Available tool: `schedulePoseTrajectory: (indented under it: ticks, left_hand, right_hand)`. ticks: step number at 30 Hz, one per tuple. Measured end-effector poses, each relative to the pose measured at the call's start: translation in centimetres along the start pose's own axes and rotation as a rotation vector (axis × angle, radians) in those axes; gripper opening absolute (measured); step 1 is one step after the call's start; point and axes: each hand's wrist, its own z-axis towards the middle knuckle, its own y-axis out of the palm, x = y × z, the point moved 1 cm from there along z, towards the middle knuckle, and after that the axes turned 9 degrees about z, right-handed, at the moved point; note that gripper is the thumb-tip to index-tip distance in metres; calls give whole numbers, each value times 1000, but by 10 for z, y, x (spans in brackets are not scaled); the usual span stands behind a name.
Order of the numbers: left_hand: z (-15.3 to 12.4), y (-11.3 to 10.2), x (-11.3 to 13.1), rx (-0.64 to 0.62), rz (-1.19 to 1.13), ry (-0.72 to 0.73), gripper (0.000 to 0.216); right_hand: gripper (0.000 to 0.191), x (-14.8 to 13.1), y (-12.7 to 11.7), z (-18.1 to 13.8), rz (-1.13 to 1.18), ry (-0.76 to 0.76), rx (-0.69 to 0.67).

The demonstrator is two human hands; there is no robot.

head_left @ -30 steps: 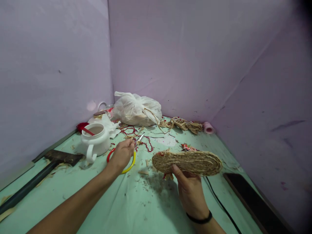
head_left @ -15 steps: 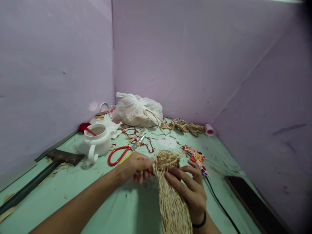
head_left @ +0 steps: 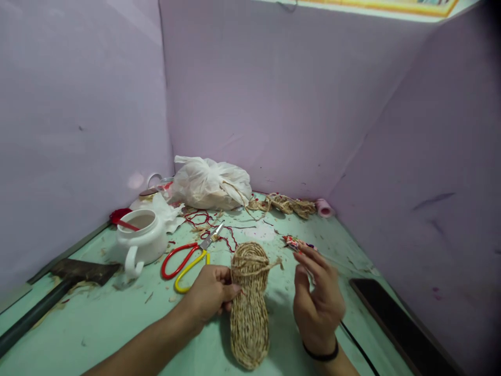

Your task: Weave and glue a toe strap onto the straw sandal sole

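A woven straw slipper [head_left: 250, 318] with a braided strap across its far end stands out in the middle of the view, sole lengthwise towards me. My left hand [head_left: 211, 295] pinches its left edge between thumb and fingers, close to a bit of red thread. To the right, apart from the slipper, my right hand [head_left: 319, 300] is raised with fingers bent and spread, slightly blurred; nothing shows in it. Behind its fingertips lies a colourful patterned thing [head_left: 291, 242], partly hidden. Scissors [head_left: 188, 261] with one red and one yellow handle lie beyond my left hand.
A white pot [head_left: 151, 243] with a red-handled tool inside stands at the left, near a hammer-like tool [head_left: 84, 270]. Farther back are a white plastic bag [head_left: 213, 183], straw bundles [head_left: 287, 203] and a pink spool [head_left: 324, 208]. A dark phone-like slab [head_left: 391, 318] lies right.
The slipper has been lowered and turned, so its whole length shows. My right hand has let go of it and moved away to the right; my left hand has moved lower.
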Motion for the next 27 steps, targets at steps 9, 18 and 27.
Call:
schedulePoseTrajectory:
  ticks: [9,18,27]
  left_hand:
    - [2,3,-4,13,-11,-78,13]
    - [8,5,-17,-37,-52,-166,20]
    - [10,6,-14,-91,-2,-228,19]
  right_hand:
    - [30,24,-6,17,50,203,-487]
    - [9,23,-4,16,252,785,-661]
    - [16,21,12,2,597,1207,-544]
